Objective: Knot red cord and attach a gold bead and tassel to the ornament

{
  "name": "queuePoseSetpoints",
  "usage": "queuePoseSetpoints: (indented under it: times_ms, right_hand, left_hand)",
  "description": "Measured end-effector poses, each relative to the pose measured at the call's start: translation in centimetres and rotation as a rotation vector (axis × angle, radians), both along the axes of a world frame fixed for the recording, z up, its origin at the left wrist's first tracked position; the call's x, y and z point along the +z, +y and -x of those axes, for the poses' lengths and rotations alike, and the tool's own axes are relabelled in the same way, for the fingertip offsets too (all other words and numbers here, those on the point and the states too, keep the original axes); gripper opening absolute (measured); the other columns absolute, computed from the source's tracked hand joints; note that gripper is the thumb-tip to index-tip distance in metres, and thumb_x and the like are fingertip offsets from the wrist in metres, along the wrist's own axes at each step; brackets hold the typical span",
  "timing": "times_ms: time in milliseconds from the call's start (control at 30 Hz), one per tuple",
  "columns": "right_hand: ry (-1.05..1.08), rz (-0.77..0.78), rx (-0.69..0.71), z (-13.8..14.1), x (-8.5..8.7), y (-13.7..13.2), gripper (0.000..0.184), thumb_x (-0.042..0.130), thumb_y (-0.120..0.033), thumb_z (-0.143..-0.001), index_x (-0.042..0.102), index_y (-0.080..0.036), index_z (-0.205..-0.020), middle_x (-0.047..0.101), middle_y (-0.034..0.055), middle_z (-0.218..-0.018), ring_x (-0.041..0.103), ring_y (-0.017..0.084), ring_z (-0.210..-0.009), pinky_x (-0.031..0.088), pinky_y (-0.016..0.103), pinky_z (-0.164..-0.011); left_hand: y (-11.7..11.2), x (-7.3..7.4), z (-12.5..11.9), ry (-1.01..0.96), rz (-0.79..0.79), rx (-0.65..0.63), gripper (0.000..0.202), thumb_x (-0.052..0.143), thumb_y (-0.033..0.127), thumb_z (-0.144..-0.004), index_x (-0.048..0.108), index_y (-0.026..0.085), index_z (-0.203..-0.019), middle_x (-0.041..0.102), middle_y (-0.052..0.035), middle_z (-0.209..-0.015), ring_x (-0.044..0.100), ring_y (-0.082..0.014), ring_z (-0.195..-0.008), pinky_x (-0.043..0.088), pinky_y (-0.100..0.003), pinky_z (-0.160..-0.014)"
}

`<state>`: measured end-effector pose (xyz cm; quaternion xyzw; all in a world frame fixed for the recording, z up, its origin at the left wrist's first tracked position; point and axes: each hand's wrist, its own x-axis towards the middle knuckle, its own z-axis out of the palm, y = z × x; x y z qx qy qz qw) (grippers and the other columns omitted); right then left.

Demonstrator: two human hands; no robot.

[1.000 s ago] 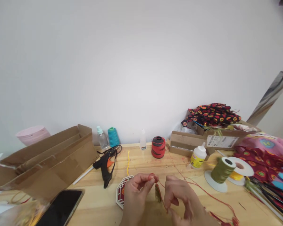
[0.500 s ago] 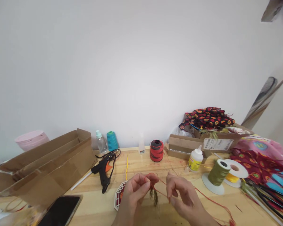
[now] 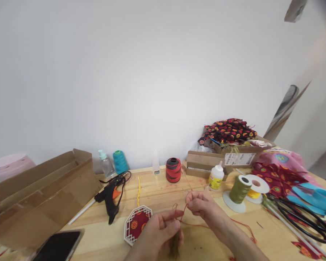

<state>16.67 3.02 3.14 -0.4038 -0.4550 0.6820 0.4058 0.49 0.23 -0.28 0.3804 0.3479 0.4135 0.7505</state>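
Observation:
My left hand (image 3: pixel 160 232) is closed in a pinch at the top of a small olive-green tassel (image 3: pixel 175 244), whose fringe hangs below the fingers. My right hand (image 3: pixel 199 203) is raised just to the right, its fingers pinching a thin red cord (image 3: pixel 179 214) that loops between both hands and trails off to the right across the wooden table (image 3: pixel 157 192). An octagonal red-and-white ornament (image 3: pixel 137 223) lies flat just left of my left hand.
A black glue gun (image 3: pixel 110 194), a yellow cord, a red spool (image 3: pixel 173 169), a glue bottle (image 3: pixel 216 177), an olive spool (image 3: pixel 239 190) and a yellow reel stand behind. Cardboard boxes (image 3: pixel 40 192) sit left and back right. A phone (image 3: pixel 58 246) lies front left; scissors (image 3: pixel 301 217) and patterned fabric right.
My right hand has lifted and drawn the red cord up and away from the left hand. My left hand dropped lower with the tassel. The view swung right, uncovering the octagonal ornament.

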Motion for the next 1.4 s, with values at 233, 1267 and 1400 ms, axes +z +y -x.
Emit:
queuePoseSetpoints:
  times_ms: [233,1267,1400]
  right_hand:
    - [-0.157,-0.002,0.000,0.1,0.7,-0.1,0.004,0.053,-0.019,-0.055,0.055,-0.016,-0.054,0.042,-0.0052,-0.050,0.026,0.008,-0.047,0.016,0.023,-0.048]
    - [0.006,-0.335,0.297,-1.0,0.7,-1.0,0.022,0.052,-0.021,-0.072,0.051,-0.018,-0.094,0.040,-0.0043,-0.065,0.037,0.009,-0.059,0.029,0.020,-0.052]
    - [-0.022,-0.327,0.332,-1.0,1.1,-1.2,0.012,0.056,-0.019,-0.068,0.051,-0.017,-0.078,0.040,-0.0040,-0.065,0.033,0.008,-0.056,0.026,0.020,-0.049]
  left_hand:
    - [0.5,-0.4,0.4,0.534,-0.146,-0.060,0.036,0.058,0.045,-0.067,0.060,0.011,-0.056,0.047,0.0048,-0.045,0.036,-0.0056,-0.036,0.028,-0.019,-0.037]
    - [-0.9,3.0,0.5,0.223,0.035,-0.092,0.053,0.049,0.056,-0.070,0.064,0.011,-0.094,0.048,0.0030,-0.044,0.030,-0.0051,-0.036,0.011,-0.019,-0.036]
    - [-0.8,2.7,0.3,0.265,-0.020,-0.111,0.047,0.058,0.052,-0.065,0.065,0.013,-0.091,0.046,0.0054,-0.043,0.029,-0.0040,-0.034,0.012,-0.018,-0.036]
